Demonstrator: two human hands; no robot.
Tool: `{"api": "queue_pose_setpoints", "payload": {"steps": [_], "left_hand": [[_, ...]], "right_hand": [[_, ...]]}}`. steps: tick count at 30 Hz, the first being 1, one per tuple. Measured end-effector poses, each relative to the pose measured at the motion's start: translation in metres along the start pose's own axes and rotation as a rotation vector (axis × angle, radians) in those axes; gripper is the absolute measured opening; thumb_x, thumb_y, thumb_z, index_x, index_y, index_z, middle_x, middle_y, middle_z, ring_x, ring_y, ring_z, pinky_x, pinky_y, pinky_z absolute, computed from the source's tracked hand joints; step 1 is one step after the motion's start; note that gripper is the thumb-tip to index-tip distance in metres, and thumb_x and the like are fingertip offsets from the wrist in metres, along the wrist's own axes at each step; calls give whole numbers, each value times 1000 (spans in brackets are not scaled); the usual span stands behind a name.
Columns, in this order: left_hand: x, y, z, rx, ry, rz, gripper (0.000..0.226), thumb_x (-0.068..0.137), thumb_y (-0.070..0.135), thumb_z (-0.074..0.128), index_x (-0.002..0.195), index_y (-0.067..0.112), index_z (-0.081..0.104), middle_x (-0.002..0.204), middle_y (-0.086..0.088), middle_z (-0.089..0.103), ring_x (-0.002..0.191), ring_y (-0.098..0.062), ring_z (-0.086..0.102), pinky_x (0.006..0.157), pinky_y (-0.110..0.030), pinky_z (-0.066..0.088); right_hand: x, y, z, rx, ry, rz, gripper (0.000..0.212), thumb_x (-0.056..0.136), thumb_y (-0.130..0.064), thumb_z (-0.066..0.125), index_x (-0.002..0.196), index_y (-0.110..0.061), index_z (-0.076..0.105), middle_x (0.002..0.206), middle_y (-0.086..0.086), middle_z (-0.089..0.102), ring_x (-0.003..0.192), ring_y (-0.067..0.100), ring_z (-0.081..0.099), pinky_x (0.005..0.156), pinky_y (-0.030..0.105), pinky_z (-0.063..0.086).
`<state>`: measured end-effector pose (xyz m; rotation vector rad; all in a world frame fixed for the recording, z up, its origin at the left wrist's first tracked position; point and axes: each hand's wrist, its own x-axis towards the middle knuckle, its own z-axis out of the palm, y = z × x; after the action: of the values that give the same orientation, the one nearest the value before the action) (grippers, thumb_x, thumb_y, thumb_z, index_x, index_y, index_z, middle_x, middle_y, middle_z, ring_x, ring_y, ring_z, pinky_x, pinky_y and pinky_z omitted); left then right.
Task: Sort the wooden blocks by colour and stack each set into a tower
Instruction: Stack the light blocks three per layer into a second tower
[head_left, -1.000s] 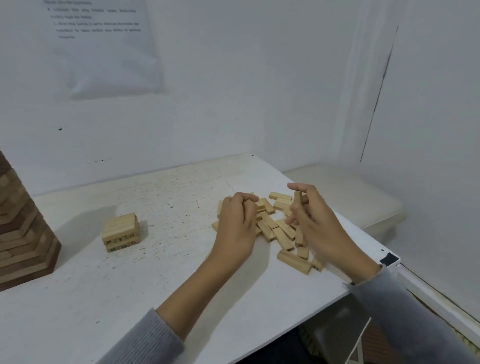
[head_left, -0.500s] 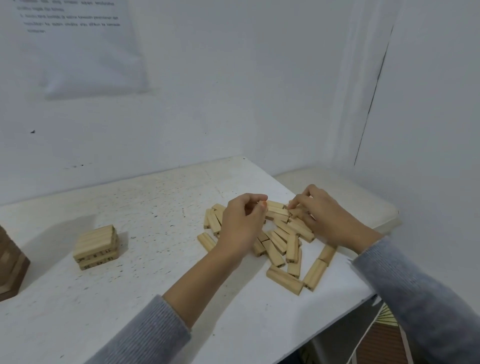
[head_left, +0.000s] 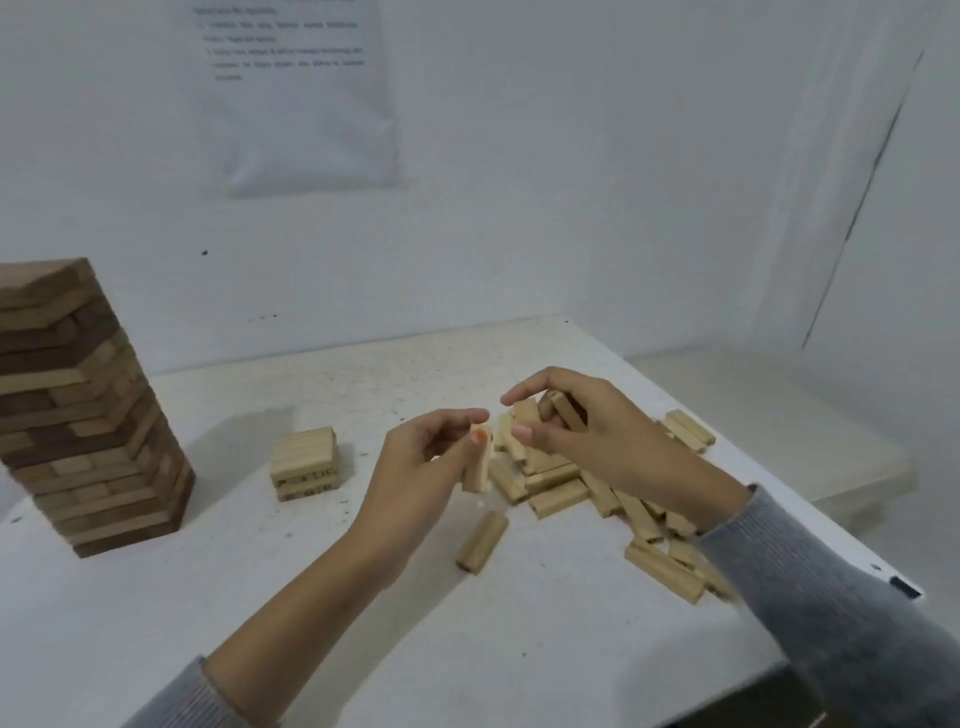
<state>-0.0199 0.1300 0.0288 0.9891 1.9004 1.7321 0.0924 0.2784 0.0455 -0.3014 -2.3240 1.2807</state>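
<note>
Several loose light wooden blocks (head_left: 613, 493) lie in a heap on the white table (head_left: 311, 597), right of centre. My left hand (head_left: 421, 467) pinches one light block (head_left: 477, 470) upright, just above the table. My right hand (head_left: 597, 431) is raised over the heap and grips two or three light blocks (head_left: 527, 415) in its curled fingers. One block (head_left: 482, 540) lies alone in front of the heap. A short stack of light blocks (head_left: 304, 462) stands left of my hands. A tall tower of darker brown blocks (head_left: 78, 410) rises at the far left.
White walls close in behind and to the right. A sheet of paper (head_left: 301, 93) hangs on the back wall. The table's right edge (head_left: 883, 566) runs close to my right forearm, with a lower white ledge (head_left: 779, 405) beyond it.
Both hands have lifted off the heap, each now holding blocks. The camera has swung left, bringing the dark tower fully into view. One block now lies apart in front of the heap.
</note>
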Motion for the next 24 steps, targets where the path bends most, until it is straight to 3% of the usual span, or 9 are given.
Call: {"api": "queue_pose_setpoints", "payload": {"steps": [3,6,10,14,17,20,24], "left_hand": [[-13,-7,-30,15,10,-51,23,89,9,61,104,23,71,90,-1,69,85,-12,65,86,-30,52],[-24,-15,-58,45,45,-86,25,84,8,64,102,23,72,98,-12,68,90,-18,65,88,-32,52],[-33,-24,-87,36,78,-105,26,87,-1,61,104,14,72,98,-17,70,88,-21,67,74,-24,56],[-40,-30,-101,26,62,-147,22,87,1,63,103,14,71,92,-17,68,80,-15,64,70,-21,53],[-41,-34,-104,92,38,-151,21,87,4,65,103,17,71,86,-9,65,77,-11,61,72,-21,51],[-41,-39,-103,245,47,-127,17,86,14,69,99,24,72,87,4,66,81,-7,60,71,-17,47],[-42,-44,-104,410,67,-79,15,86,23,69,100,27,70,98,8,63,88,-2,57,68,-11,39]], "right_hand": [[11,-10,27,113,-137,5,19,85,-19,72,103,-22,67,57,-15,48,63,13,50,68,29,45],[21,-15,52,102,-278,-5,19,87,-18,71,105,-22,66,62,-7,57,68,12,58,70,25,44],[31,-17,77,105,-402,19,19,90,-12,67,108,-17,65,53,-13,49,67,8,62,75,23,45],[38,-12,94,103,-478,78,18,89,-10,67,107,-14,65,53,-13,50,60,5,58,68,25,49],[39,-6,103,113,-492,101,19,88,-12,69,106,-15,65,58,-9,56,65,12,60,74,32,53],[39,-5,105,-19,-448,66,20,85,-23,73,103,-23,67,65,-10,59,62,6,53,65,24,45],[35,-2,106,-101,-381,62,23,85,-36,71,106,-33,63,81,-9,61,59,-1,47,60,16,39]]}}
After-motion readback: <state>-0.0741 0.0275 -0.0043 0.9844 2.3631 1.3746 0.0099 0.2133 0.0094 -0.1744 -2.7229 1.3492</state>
